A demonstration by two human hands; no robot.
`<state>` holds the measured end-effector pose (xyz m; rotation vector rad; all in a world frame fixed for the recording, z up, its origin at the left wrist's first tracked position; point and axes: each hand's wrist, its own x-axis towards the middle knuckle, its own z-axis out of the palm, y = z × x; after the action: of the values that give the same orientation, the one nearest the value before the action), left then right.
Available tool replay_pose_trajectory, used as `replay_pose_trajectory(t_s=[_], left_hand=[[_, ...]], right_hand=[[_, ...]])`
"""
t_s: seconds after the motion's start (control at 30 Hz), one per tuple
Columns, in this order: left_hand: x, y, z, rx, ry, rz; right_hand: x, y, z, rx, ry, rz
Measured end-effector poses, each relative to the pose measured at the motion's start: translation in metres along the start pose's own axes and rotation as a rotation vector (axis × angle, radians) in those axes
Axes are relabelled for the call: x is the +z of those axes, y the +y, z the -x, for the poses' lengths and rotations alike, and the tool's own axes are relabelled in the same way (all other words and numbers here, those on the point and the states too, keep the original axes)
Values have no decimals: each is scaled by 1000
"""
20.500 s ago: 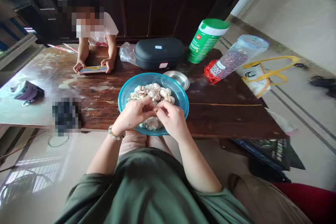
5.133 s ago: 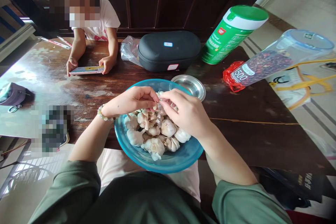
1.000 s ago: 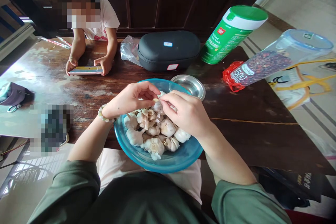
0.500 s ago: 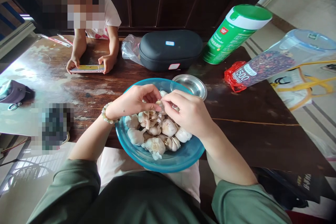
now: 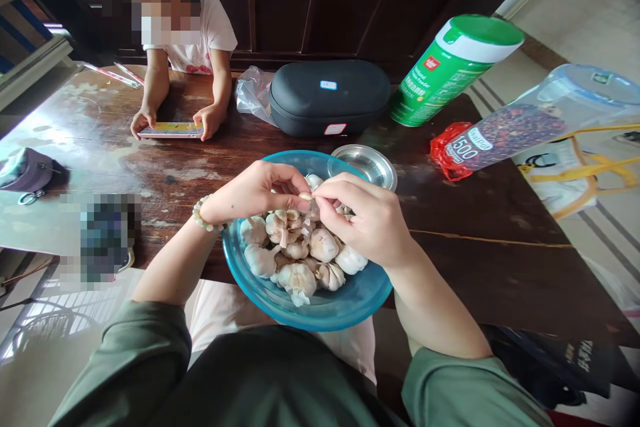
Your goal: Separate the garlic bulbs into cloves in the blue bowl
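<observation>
While seated at the near edge of the dark wooden tabletop (image 5: 475, 267), the person holds both hands over a blue bowl (image 5: 345, 310), which rests at that edge and is filled with garlic bulbs (image 5: 299, 282). The left hand (image 5: 255, 195), a beaded bracelet (image 5: 205, 210) at its wrist, and the right hand (image 5: 363, 223) meet above the bowl, their fingers (image 5: 340, 190) curled nearly closed, pinching a small pale garlic clove (image 5: 305, 196) between them. A steel dish (image 5: 363, 167) sits just beyond the bowl.
</observation>
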<state>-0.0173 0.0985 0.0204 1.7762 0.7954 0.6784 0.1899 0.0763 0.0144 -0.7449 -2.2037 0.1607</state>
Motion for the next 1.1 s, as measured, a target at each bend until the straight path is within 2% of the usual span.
replay_pose_trajectory(t_s=[0.17,0.4,0.5,0.7,0.87,1.0,1.1], left_hand=[[0,-3,1,-29,56,312],[0,-4,1,-28,56,357],[1,-4,1,-5,79,293],[5,-2,2,53,119,106],[7,-3,2,73,157,77],[7,-3,2,153,175,-139],[8,-3,2,213,196,-295]], right_hand=[[1,0,0,-55,-44,59],[2,2,1,-140,-53,182],[3,2,2,-134,-64,211],[2,0,1,14,-37,178],[2,0,0,-11,11,80],[2,1,2,-28,48,35],[2,1,3,2,30,27]])
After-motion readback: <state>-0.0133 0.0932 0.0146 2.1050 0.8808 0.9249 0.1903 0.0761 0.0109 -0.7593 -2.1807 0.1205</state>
